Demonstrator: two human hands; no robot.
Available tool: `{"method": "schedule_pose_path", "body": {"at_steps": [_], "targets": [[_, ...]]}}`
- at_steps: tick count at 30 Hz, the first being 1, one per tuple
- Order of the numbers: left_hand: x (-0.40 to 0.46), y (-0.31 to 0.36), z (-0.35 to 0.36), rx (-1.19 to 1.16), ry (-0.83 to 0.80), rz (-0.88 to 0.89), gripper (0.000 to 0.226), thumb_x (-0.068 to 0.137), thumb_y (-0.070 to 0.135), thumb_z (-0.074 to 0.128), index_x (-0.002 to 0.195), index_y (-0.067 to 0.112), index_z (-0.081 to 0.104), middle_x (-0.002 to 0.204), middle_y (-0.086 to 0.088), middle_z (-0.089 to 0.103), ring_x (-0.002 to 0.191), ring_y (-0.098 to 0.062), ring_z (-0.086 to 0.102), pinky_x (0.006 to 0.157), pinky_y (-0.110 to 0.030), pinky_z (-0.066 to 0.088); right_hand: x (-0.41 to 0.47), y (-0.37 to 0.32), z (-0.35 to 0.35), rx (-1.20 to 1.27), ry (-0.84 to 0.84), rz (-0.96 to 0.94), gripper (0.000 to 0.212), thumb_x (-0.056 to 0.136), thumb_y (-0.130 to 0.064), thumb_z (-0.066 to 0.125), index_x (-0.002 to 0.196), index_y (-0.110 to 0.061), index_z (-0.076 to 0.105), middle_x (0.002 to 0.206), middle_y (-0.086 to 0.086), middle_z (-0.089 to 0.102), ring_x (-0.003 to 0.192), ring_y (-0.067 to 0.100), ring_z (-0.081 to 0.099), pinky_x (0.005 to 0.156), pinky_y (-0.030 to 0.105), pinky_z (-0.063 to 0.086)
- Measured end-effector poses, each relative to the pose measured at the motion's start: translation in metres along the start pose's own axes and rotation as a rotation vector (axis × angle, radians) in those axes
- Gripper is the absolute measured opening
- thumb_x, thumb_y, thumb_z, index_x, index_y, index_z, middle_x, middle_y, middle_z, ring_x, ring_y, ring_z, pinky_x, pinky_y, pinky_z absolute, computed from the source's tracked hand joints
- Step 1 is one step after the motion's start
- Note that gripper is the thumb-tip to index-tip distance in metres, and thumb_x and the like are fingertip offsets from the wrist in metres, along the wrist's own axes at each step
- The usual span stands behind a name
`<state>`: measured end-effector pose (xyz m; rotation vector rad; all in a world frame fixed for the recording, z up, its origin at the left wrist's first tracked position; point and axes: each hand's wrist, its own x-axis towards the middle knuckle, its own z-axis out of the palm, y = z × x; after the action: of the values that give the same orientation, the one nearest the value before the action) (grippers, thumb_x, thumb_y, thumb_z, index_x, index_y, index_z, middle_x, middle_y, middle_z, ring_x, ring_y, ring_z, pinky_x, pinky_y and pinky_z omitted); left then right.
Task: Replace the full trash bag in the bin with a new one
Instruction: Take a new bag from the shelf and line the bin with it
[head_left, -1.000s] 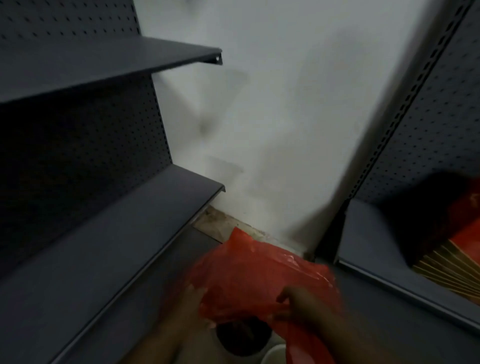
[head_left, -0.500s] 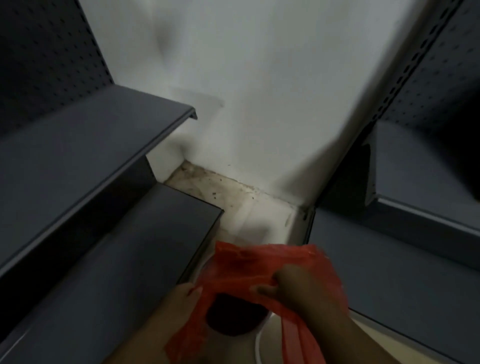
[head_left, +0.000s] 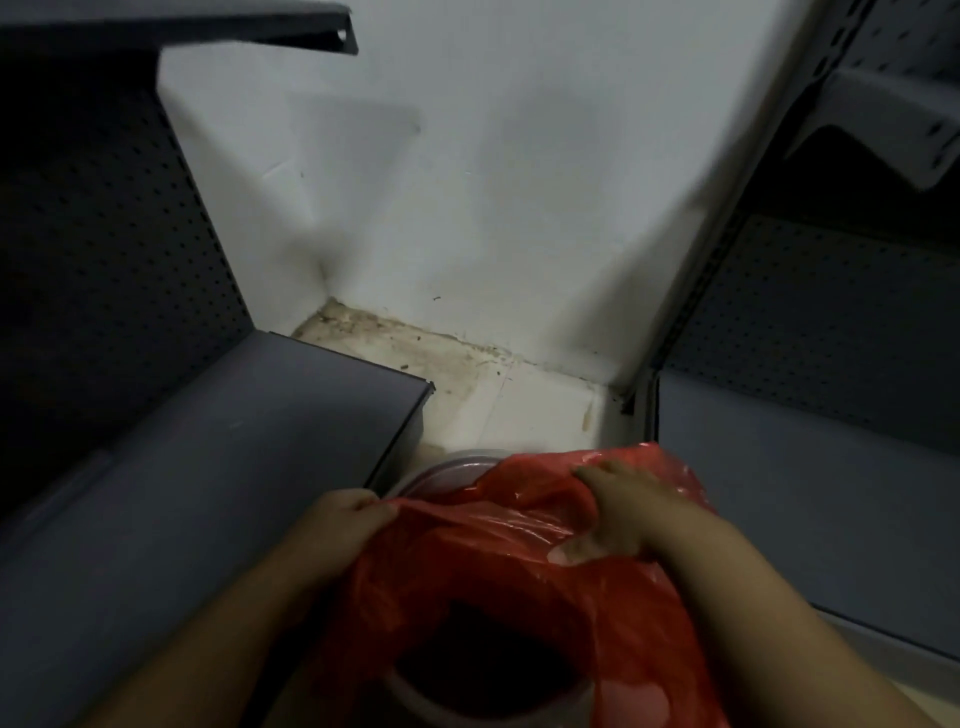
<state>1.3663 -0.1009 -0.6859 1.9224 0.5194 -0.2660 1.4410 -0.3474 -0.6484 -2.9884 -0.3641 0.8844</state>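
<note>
A red plastic trash bag (head_left: 498, 566) is spread over a round pale bin (head_left: 447, 470) low in the middle of the view. Only the bin's far rim and a strip of its near rim show; the bag's dark mouth opens downward into it. My left hand (head_left: 345, 525) pinches the bag's left edge beside the bin's rim. My right hand (head_left: 618, 512) grips the bag's far right part, pressing it over the rim.
Dark grey metal shelves with perforated back panels close in on both sides: a low shelf (head_left: 234, 467) at left touching the bin, another (head_left: 810, 493) at right. A white wall (head_left: 467, 182) and a dirty strip of pale floor (head_left: 493, 395) lie behind the bin.
The view has tilted down and closer to the bin. Both hands have spread apart, pulling the red bag wider over the bin's mouth; the bin's far rim now shows.
</note>
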Motion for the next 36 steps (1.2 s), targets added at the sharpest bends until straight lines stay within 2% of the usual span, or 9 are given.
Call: {"method": "schedule_pose_path", "body": {"at_steps": [3, 6, 10, 13, 18, 22, 29, 32, 36], "targets": [[0.005, -0.005, 0.004, 0.026, 0.028, 0.127, 0.033, 0.087, 0.02, 0.056, 0.056, 0.013, 0.055, 0.054, -0.003, 0.053, 0.054, -0.017, 0.049, 0.057, -0.029, 0.035, 0.021, 0.004, 0.016, -0.011, -0.025, 0.094, 0.114, 0.067, -0.059, 0.071, 0.149, -0.036, -0.004, 0.159, 0.011, -0.012, 0.146, 0.037, -0.004, 0.117, 0.059, 0.009], [0.008, -0.01, 0.008, 0.057, 0.054, 0.201, 0.037, 0.087, 0.02, 0.057, 0.05, 0.016, 0.051, 0.046, 0.003, 0.049, 0.049, -0.013, 0.046, 0.053, -0.027, 0.034, 0.031, -0.001, 0.019, 0.072, -0.053, 0.063, 0.105, 0.078, -0.049, 0.067, 0.149, -0.032, -0.008, 0.158, 0.019, 0.011, 0.144, 0.038, 0.018, 0.115, 0.049, 0.024], [0.011, -0.014, 0.005, 0.174, 0.004, 0.234, 0.027, 0.086, 0.025, 0.059, 0.062, 0.012, 0.06, 0.056, 0.001, 0.059, 0.053, -0.011, 0.054, 0.054, -0.025, 0.038, 0.033, -0.019, 0.033, 0.018, 0.072, -0.037, 0.064, 0.091, -0.018, 0.054, 0.147, -0.025, 0.025, 0.143, 0.014, 0.045, 0.128, 0.031, 0.046, 0.106, 0.041, 0.038], [0.012, -0.021, 0.001, 0.243, -0.06, 0.233, 0.026, 0.083, 0.029, 0.063, 0.061, 0.017, 0.064, 0.054, 0.002, 0.062, 0.052, -0.007, 0.058, 0.055, -0.023, 0.042, 0.035, -0.031, 0.044, -0.021, 0.262, -0.006, 0.038, 0.089, -0.005, 0.045, 0.125, -0.011, 0.056, 0.12, 0.013, 0.06, 0.109, 0.031, 0.059, 0.096, 0.04, 0.047], [0.015, -0.029, -0.006, 0.294, -0.076, 0.262, 0.029, 0.083, 0.031, 0.063, 0.056, 0.019, 0.06, 0.047, 0.007, 0.059, 0.05, -0.005, 0.055, 0.056, -0.023, 0.041, 0.03, -0.055, 0.051, 0.07, 0.335, -0.109, 0.034, 0.094, -0.009, 0.041, 0.122, -0.014, 0.061, 0.122, 0.013, 0.064, 0.109, 0.03, 0.062, 0.1, 0.04, 0.048], [0.013, -0.032, -0.012, 0.271, -0.1, 0.23, 0.028, 0.082, 0.03, 0.064, 0.055, 0.023, 0.06, 0.047, 0.009, 0.06, 0.05, -0.001, 0.056, 0.052, -0.02, 0.039, 0.04, -0.082, 0.069, 0.147, 0.213, -0.213, 0.034, 0.094, -0.013, 0.047, 0.125, -0.012, 0.058, 0.125, 0.013, 0.062, 0.113, 0.031, 0.06, 0.103, 0.042, 0.046], [0.019, -0.042, -0.021, 0.261, -0.076, 0.223, 0.015, 0.078, 0.026, 0.071, 0.072, 0.016, 0.06, 0.07, 0.001, 0.064, 0.063, -0.01, 0.061, 0.055, -0.02, 0.044, 0.068, -0.079, 0.091, -0.133, -0.226, -0.202, 0.065, 0.087, -0.01, 0.061, 0.145, -0.014, 0.033, 0.15, 0.017, 0.035, 0.135, 0.035, 0.035, 0.114, 0.037, 0.027], [0.017, -0.04, -0.028, 0.265, -0.028, 0.247, 0.016, 0.08, 0.021, 0.068, 0.075, 0.014, 0.054, 0.07, 0.001, 0.058, 0.06, -0.008, 0.054, 0.047, -0.013, 0.039, 0.061, -0.069, 0.077, 0.006, -0.002, -0.15, 0.039, 0.091, -0.01, 0.055, 0.129, -0.005, 0.052, 0.136, 0.018, 0.052, 0.124, 0.032, 0.051, 0.105, 0.037, 0.037], [0.016, -0.035, -0.044, 0.304, 0.037, 0.318, 0.021, 0.081, 0.018, 0.067, 0.072, 0.019, 0.047, 0.07, 0.001, 0.053, 0.061, -0.012, 0.049, 0.052, -0.026, 0.036, 0.045, -0.051, 0.026, 0.04, 0.279, -0.174, 0.027, 0.09, -0.012, 0.055, 0.116, -0.011, 0.064, 0.118, 0.014, 0.066, 0.108, 0.029, 0.062, 0.085, 0.029, 0.045]]}}
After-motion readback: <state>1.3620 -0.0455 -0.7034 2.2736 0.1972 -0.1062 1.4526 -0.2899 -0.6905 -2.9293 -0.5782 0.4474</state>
